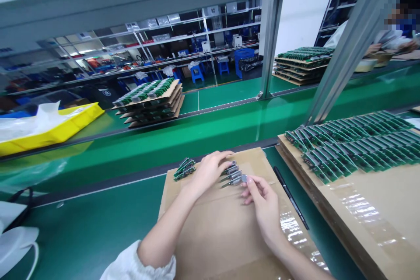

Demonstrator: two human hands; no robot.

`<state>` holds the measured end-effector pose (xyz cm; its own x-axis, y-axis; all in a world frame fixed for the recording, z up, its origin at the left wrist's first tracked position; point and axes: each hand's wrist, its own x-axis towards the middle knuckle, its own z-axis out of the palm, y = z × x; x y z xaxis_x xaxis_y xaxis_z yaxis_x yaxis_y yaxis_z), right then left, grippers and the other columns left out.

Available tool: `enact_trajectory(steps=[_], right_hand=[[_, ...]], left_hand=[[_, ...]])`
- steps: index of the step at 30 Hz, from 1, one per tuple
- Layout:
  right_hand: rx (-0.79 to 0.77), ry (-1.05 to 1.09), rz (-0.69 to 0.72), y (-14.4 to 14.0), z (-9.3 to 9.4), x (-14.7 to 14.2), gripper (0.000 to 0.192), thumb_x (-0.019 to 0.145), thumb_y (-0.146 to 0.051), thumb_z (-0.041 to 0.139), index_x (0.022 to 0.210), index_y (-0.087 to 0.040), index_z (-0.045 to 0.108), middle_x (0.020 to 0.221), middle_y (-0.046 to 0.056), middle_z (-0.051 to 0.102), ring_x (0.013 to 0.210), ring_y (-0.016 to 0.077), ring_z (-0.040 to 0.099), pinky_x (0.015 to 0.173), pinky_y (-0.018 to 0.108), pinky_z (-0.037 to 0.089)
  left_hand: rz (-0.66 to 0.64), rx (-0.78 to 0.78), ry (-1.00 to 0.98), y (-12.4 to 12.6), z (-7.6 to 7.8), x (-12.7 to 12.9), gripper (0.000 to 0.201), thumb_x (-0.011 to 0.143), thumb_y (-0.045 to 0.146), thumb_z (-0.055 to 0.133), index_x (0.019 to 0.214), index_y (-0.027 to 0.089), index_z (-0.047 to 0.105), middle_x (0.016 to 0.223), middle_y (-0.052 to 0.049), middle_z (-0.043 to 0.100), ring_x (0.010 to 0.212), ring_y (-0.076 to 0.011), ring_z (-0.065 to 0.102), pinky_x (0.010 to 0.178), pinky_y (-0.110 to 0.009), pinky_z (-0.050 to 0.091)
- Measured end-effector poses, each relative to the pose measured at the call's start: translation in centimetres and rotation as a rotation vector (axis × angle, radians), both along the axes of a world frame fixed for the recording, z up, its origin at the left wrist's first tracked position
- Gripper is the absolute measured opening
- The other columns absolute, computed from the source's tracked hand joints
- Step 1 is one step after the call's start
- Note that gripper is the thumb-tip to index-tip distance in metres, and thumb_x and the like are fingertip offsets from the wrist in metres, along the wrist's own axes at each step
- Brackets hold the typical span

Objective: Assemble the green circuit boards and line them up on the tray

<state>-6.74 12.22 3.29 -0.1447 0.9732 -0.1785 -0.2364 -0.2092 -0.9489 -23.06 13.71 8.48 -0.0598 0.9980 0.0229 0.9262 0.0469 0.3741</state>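
Pinching a small round metal part (244,178), the right hand (262,203) sits just right of the fanned boards (230,173); the left hand (210,168) rests curled on their far-left ends, long axes running between both hands.

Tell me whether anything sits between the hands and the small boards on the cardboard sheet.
Nothing visible does. The left hand rests on the row of small boards, and the right hand touches its near end. The second cluster of boards lies apart, beside the left hand.
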Motion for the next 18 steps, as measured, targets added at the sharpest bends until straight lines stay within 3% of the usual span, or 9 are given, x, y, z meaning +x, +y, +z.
enact_trajectory(steps=[5,9,12,18], right_hand=[[-0.030,0.021,-0.004,-0.1,0.2,0.0,0.043,0.068,-0.055,0.066,0.082,-0.015,0.066,0.072,0.005,0.068,0.054,0.0120,0.056,0.045,0.022,0.047],[-0.041,0.029,0.006,-0.2,0.3,0.0,0.042,0.068,-0.054,0.068,0.082,-0.015,0.066,0.072,0.006,0.068,0.054,0.0124,0.057,0.045,0.022,0.047],[-0.045,0.037,0.006,-0.2,0.3,0.0,0.041,0.066,-0.054,0.069,0.080,-0.015,0.066,0.071,0.005,0.068,0.053,0.0122,0.057,0.044,0.022,0.046],[-0.024,0.022,0.036,-0.1,-0.1,0.0,0.041,0.068,-0.054,0.068,0.081,-0.015,0.066,0.071,0.004,0.066,0.054,0.0113,0.056,0.045,0.022,0.047]], left_hand=[[0.274,0.083,0.200,-3.8,0.0,-3.2,0.024,0.086,0.023,0.051,0.105,0.012,0.062,0.096,-0.014,0.063,0.092,-0.0306,0.051,0.082,-0.042,0.038],[0.362,0.125,0.340,-6.1,-1.0,-4.8,0.013,0.081,0.019,0.058,0.093,0.015,0.062,0.088,-0.011,0.060,0.086,-0.0303,0.048,0.078,-0.041,0.038],[0.368,0.191,0.298,-6.6,-1.9,-4.8,0.011,0.085,0.018,0.050,0.083,0.018,0.061,0.089,-0.010,0.059,0.088,-0.0289,0.048,0.078,-0.040,0.038],[0.405,0.240,0.117,-6.7,-2.7,-4.8,0.020,0.080,0.013,0.049,0.097,0.018,0.059,0.098,-0.010,0.060,0.092,-0.0281,0.051,0.082,-0.041,0.039]])
